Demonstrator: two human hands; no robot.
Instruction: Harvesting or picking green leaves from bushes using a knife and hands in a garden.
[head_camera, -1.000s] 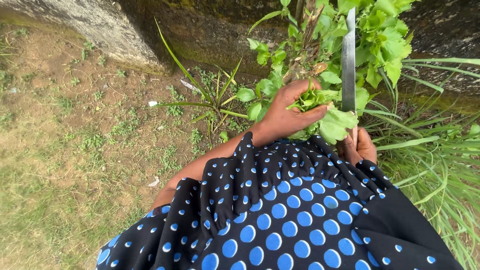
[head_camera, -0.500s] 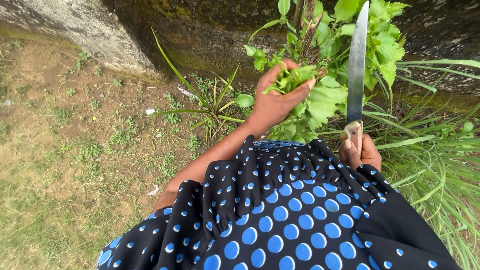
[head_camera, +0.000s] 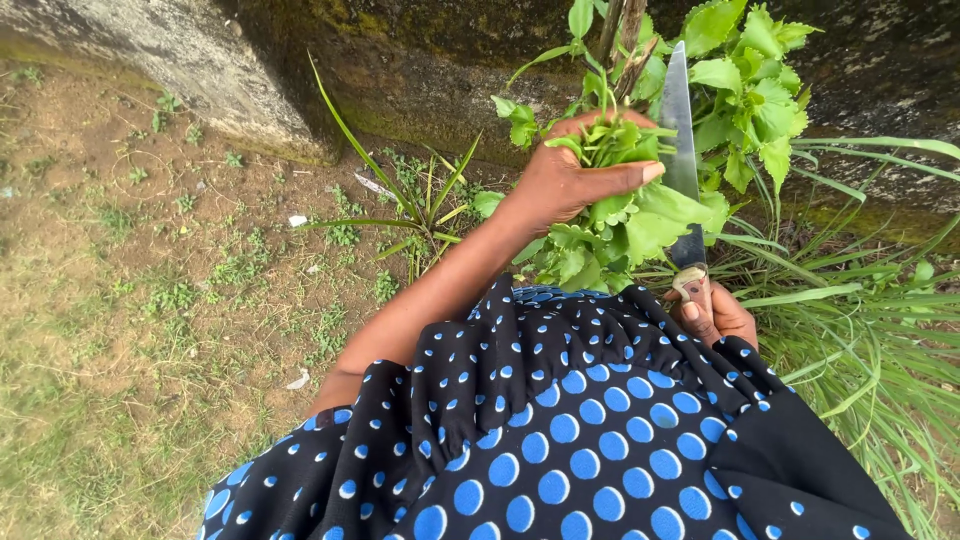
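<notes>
My left hand (head_camera: 568, 182) is closed around a bunch of green leaves (head_camera: 612, 143), held up in front of a leafy plant (head_camera: 745, 85) that grows against a mossy wall. My right hand (head_camera: 716, 313) grips the handle of a long knife (head_camera: 681, 160). The blade points up and away from me, just right of the left hand's fingertips and close to the held leaves. Larger leaves (head_camera: 640, 232) hang below the left hand. My black dress with blue dots (head_camera: 560, 420) fills the lower middle of the view and hides most of the right hand.
A grey, moss-stained concrete wall (head_camera: 190, 60) runs along the top. Long grass blades (head_camera: 870, 330) spread at the right. A spiky grass tuft (head_camera: 425, 215) stands left of the plant. Bare soil with sparse grass (head_camera: 150, 300) covers the left side.
My left hand rose from near my body up to the plant and keeps its bunch of leaves. The knife shifted left, closer to the left hand's fingertips, its blade still upright.
</notes>
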